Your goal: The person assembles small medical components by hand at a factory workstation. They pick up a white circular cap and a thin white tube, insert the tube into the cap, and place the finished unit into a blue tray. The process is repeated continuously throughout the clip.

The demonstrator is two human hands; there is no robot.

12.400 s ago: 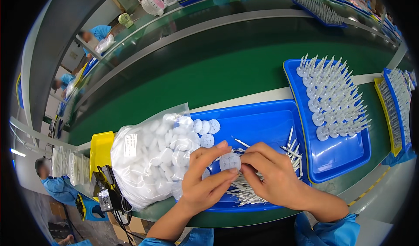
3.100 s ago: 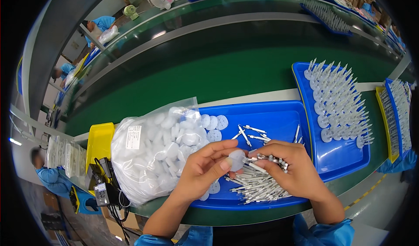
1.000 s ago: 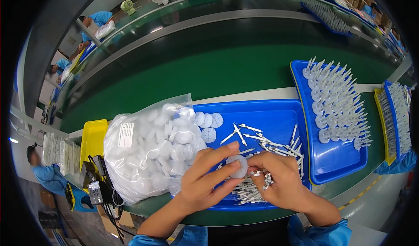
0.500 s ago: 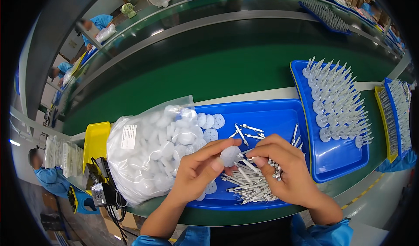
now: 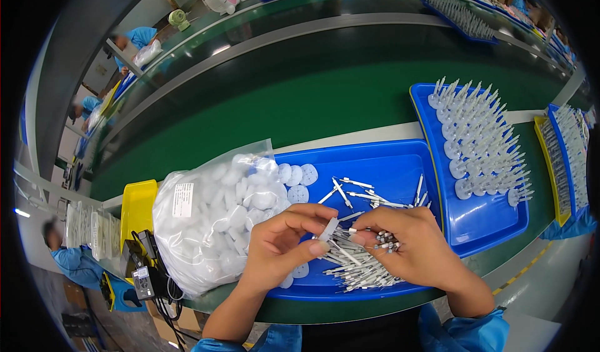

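Note:
My left hand [image 5: 279, 244] pinches a translucent white plastic disc [image 5: 329, 229] between thumb and fingers, its edge turned toward me. Close to the disc, my right hand [image 5: 420, 247] grips several thin white pins [image 5: 389, 242], their ends bunched in its palm; the tip of one points toward the disc. Whether that tip touches the disc I cannot tell. Beneath both hands, a pile of loose white pins [image 5: 359, 267] lies in a blue tray [image 5: 369, 155]. More flat discs [image 5: 299, 194] lie along the tray's left side, partly under a clear bag [image 5: 215, 227] full of such pieces.
To the right, a second blue tray [image 5: 490, 227] holds rows of discs with upright pins [image 5: 478, 139]. A yellow tray [image 5: 139, 208] and a black power adapter [image 5: 143, 282] are left of the bag. Beyond runs a green conveyor belt [image 5: 281, 96]. Co-workers in blue sit at the left.
The disc in my left hand has turned from facing me to nearly edge-on. My right hand has shifted slightly, its pins still gripped. The whole view has moved a little.

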